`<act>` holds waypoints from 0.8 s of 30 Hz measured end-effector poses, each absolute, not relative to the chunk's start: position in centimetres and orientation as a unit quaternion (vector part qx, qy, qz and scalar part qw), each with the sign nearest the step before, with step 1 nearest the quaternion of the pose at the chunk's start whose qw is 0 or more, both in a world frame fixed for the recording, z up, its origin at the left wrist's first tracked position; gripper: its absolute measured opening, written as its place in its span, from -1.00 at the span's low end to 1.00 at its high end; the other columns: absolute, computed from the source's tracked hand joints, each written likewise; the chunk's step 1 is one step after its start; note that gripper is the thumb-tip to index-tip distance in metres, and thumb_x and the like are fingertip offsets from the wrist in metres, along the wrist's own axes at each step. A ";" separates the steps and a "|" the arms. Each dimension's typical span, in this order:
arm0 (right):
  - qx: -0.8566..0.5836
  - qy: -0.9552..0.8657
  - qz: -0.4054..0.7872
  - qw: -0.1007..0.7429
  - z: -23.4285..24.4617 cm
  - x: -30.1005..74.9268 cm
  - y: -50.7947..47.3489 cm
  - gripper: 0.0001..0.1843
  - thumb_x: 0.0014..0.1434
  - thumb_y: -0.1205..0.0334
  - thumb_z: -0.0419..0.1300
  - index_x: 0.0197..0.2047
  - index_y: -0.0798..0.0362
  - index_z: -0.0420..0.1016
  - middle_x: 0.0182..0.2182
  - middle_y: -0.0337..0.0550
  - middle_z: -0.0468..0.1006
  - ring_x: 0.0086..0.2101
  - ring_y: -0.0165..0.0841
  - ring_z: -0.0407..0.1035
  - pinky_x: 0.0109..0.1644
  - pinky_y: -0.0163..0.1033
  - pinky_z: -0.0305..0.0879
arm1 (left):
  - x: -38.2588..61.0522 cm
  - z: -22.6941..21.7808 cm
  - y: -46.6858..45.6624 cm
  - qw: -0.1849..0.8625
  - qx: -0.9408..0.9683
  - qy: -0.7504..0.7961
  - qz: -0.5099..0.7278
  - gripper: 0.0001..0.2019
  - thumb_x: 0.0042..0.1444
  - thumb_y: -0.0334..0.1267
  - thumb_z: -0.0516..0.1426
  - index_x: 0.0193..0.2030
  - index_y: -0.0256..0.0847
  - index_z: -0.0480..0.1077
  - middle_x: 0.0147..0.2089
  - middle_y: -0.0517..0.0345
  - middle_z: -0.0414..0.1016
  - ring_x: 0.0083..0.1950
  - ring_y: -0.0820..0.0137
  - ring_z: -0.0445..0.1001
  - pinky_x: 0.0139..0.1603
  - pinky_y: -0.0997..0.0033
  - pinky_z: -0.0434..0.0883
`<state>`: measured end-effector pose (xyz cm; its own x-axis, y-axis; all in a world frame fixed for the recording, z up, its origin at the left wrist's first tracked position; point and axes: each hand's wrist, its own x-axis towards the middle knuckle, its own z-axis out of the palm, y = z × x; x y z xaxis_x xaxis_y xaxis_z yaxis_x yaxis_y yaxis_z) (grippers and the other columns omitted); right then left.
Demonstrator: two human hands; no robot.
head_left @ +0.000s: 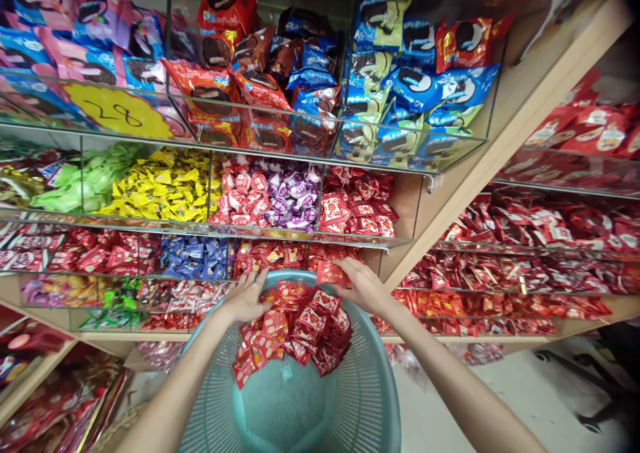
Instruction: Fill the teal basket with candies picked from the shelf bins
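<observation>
A teal plastic basket tilts against the candy shelf, with a heap of small red wrapped candies at its upper rim. My left hand rests on the left side of the heap, fingers curled over the packets. My right hand reaches over the basket's top rim and pinches red candy packets at the edge of the shelf compartment. Both forearms run up from the bottom of the view on either side of the basket.
Clear-fronted shelf bins hold cookie packs on top, yellow, pink-purple and red candies below, blue ones lower. A yellow "28" tag sits at left. More red packets fill the right shelves. A wooden divider slants between.
</observation>
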<state>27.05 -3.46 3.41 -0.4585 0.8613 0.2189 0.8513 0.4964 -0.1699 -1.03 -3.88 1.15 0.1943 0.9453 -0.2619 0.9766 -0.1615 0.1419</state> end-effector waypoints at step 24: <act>-0.200 -0.364 0.790 0.452 0.7 21.4 -8.6 -0.62 0.08 0.22 0.11 0.00 -0.05 0.25 -0.07 -0.13 0.41 -0.26 -0.39 0.40 -0.17 -0.20 0.29 | -0.7 1.0 -4.0 0.133 0.753 0.643 -0.050 -0.20 -0.03 0.00 -0.01 0.32 -0.16 -0.28 0.30 -0.14 -0.08 0.27 0.00 -0.08 0.10 0.04 0.05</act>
<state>21.45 -8.61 0.67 -0.5122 0.8588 0.0128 -0.5673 -0.3270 -0.7558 -0.72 -4.04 1.04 0.1685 0.9545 -0.2461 0.9810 -0.1381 0.1361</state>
